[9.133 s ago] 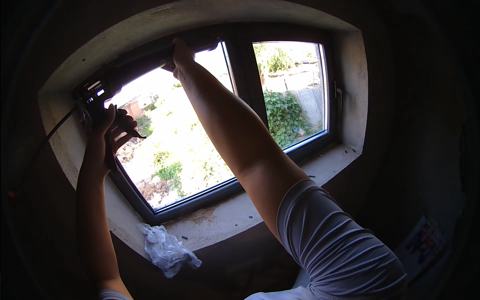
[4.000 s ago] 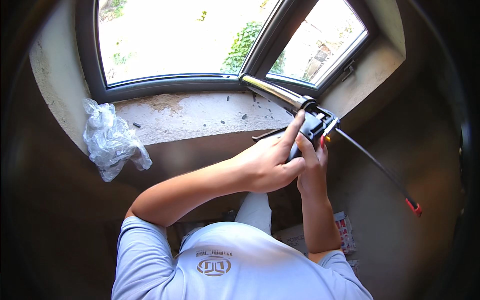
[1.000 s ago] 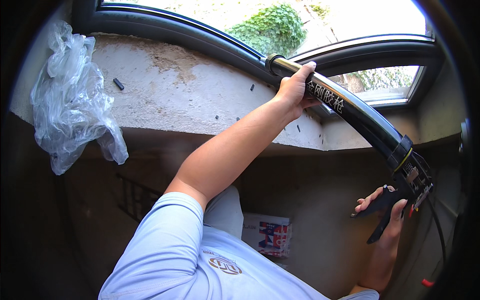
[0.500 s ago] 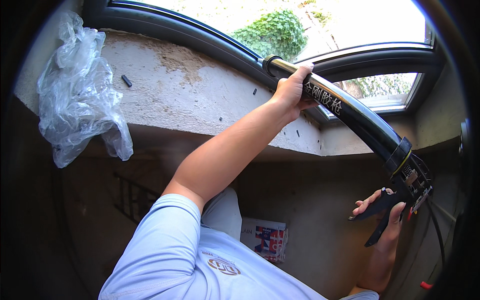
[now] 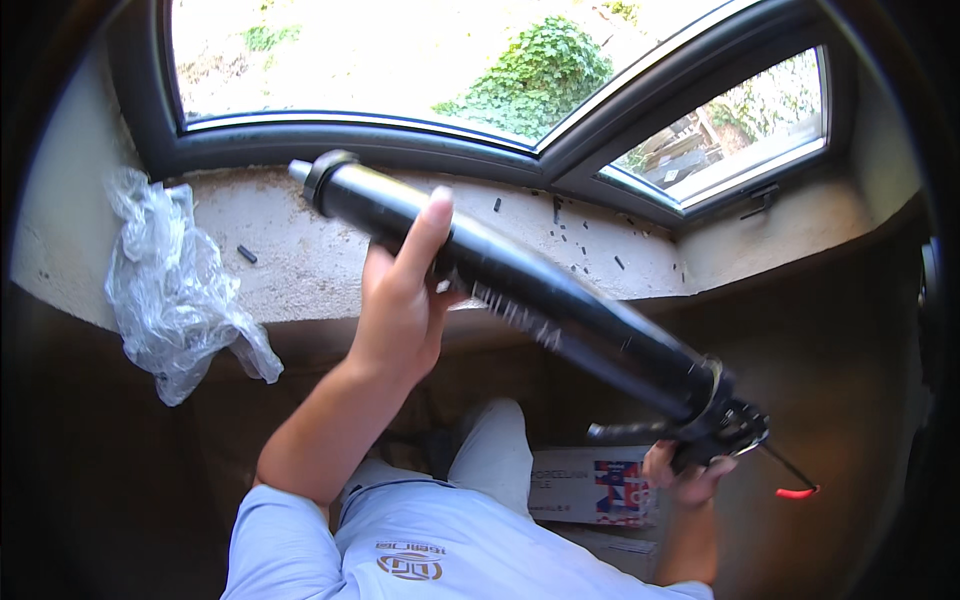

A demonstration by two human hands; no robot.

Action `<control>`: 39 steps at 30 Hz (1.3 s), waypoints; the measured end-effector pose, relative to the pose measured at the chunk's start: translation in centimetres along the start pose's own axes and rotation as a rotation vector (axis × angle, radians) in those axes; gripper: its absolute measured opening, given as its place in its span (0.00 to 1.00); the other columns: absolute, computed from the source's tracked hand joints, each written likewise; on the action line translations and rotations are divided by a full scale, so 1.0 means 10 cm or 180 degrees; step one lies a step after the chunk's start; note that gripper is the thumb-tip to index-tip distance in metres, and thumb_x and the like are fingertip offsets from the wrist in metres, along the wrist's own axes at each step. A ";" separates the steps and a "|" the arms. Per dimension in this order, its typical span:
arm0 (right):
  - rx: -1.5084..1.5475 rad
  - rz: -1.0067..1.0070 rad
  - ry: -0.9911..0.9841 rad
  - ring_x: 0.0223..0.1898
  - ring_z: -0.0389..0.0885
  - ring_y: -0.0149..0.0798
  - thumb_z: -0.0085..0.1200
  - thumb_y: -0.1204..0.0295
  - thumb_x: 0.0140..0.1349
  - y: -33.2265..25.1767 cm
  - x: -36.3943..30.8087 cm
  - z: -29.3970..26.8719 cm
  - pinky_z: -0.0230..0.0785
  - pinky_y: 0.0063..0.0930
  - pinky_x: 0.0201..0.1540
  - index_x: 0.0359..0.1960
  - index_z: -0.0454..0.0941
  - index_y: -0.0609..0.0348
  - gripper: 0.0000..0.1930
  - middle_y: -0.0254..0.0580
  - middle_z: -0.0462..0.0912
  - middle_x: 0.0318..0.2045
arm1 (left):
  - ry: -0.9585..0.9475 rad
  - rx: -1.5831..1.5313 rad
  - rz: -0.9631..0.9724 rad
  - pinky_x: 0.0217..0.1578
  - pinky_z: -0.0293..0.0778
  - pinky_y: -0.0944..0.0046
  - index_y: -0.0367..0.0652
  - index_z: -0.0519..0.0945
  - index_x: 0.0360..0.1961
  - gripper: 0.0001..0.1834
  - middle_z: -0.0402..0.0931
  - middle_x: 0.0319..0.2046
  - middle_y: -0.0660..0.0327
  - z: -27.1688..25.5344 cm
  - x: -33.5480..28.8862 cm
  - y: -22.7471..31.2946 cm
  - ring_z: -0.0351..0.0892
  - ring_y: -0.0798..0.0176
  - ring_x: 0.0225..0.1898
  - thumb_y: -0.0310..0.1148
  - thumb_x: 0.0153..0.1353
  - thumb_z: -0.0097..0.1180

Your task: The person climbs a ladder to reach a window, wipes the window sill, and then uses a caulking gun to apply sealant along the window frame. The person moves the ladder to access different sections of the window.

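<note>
A long black caulking gun [image 5: 580, 310] slants across the view, its pale nozzle at the upper left and its trigger end at the lower right. My left hand [image 5: 405, 270] is wrapped round the front of the barrel, thumb on top. At the rear, my right hand [image 5: 690, 475] grips the handle below the trigger, its fingers partly hidden and slightly blurred. From the back end a thin rod sticks out, with a red tip [image 5: 797, 493]. The nozzle is over the window sill [image 5: 290, 215] and apart from the window frame.
A crumpled clear plastic bag [image 5: 180, 290] hangs over the sill's left edge. Several small black pieces [image 5: 247, 254] lie along the sill. The dark window frame [image 5: 350, 148] borders the far side, with a handle [image 5: 762, 200] at right. A printed carton [image 5: 570, 490] stands below.
The caulking gun has come away from the window frame and moved left and nearer to me, both hands still on it. My view has turned, showing more of the window.
</note>
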State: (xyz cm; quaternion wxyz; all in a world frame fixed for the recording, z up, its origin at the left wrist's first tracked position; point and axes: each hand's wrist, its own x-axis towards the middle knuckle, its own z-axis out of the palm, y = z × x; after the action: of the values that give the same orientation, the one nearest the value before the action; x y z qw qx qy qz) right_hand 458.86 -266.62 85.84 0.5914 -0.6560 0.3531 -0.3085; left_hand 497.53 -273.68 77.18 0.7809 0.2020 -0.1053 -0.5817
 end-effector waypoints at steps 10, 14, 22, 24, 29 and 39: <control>0.1324 -0.0226 0.1072 0.12 0.64 0.32 0.41 0.20 0.56 0.80 -1.06 0.31 0.62 0.28 0.17 0.63 0.69 0.71 0.58 0.39 0.71 0.14 | -0.0450 0.0347 -0.0827 0.58 0.81 0.46 0.31 0.71 0.56 0.29 0.80 0.49 0.48 0.08 -0.71 -0.43 0.82 0.49 0.57 0.45 0.67 0.64; 0.0809 0.0498 0.1630 0.10 0.60 0.25 0.65 0.44 0.62 1.01 -1.29 0.29 0.58 0.21 0.15 0.60 0.73 0.69 0.39 0.29 0.66 0.13 | -0.1034 0.0161 -0.1108 0.62 0.76 0.47 0.31 0.72 0.61 0.30 0.78 0.56 0.44 0.14 -0.73 -0.56 0.80 0.50 0.58 0.38 0.64 0.65; 0.0640 -0.0103 0.1812 0.10 0.58 0.22 0.66 0.43 0.60 1.74 -1.36 0.22 0.57 0.21 0.17 0.52 0.76 0.67 0.36 0.24 0.61 0.11 | -0.1719 -0.0079 -0.1392 0.63 0.73 0.51 0.44 0.76 0.53 0.21 0.80 0.53 0.54 0.16 -0.85 -0.62 0.77 0.57 0.61 0.35 0.62 0.69; 0.0448 -0.0186 0.1959 0.10 0.59 0.22 0.66 0.43 0.60 1.82 -1.34 0.09 0.58 0.21 0.18 0.53 0.76 0.67 0.36 0.24 0.61 0.11 | -0.1599 0.0423 -0.1360 0.58 0.78 0.53 0.42 0.75 0.53 0.23 0.81 0.50 0.54 0.14 -0.90 -0.60 0.80 0.58 0.58 0.41 0.63 0.69; 0.0205 -0.0503 0.1768 0.14 0.60 0.21 0.65 0.42 0.60 1.87 -1.24 -0.37 0.58 0.21 0.22 0.50 0.78 0.63 0.34 0.23 0.62 0.13 | -0.1481 0.0874 -0.0568 0.45 0.83 0.64 0.38 0.74 0.54 0.30 0.81 0.44 0.55 0.15 -0.93 -0.77 0.84 0.64 0.47 0.49 0.63 0.70; -0.0286 -0.0369 0.1229 0.37 0.84 0.36 0.64 0.37 0.58 1.93 -1.31 -1.45 0.77 0.31 0.39 0.49 0.82 0.61 0.36 0.38 0.85 0.33 | -0.2342 0.0153 -0.0672 0.67 0.69 0.43 0.43 0.66 0.66 0.34 0.76 0.60 0.48 0.71 -0.62 -1.79 0.73 0.46 0.66 0.38 0.64 0.69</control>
State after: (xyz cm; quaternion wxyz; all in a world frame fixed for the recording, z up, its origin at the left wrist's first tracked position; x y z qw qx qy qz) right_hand 437.71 -264.79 68.46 0.4642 -0.6296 0.4350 -0.4460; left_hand 477.36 -273.49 76.13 0.6218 0.0077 -0.3707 -0.6899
